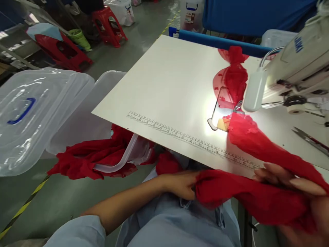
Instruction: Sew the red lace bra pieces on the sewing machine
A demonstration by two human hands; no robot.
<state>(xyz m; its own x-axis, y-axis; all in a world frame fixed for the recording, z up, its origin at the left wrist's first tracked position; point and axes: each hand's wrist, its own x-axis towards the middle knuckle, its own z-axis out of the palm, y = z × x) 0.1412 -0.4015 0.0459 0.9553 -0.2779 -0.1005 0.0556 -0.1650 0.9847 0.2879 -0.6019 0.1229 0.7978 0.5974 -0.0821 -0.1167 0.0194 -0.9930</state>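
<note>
A long piece of thin red fabric [231,187] is stretched over my lap, below the front edge of the white sewing table [164,82]. At its left end my left hand [183,183] is closed on the bunched cloth, its fingertips partly hidden. Toward the right edge my right hand [305,192], blurred, has its fingers curled round the same fabric. Another red strip [252,135] runs from the sewing machine's needle area across the tabletop to my right hand. Whether the two stretches are one piece I cannot tell. Behind the needle area lies more gathered sheer red cloth [235,79].
The sewing machine [298,65] stands at right, with scissors [311,139] near it. A printed ruler [190,137] follows the table's front edge. Left, red cloth [100,157] hangs over an open clear bin [79,127] beside a lid [38,113]. Red stools [109,25] stand beyond.
</note>
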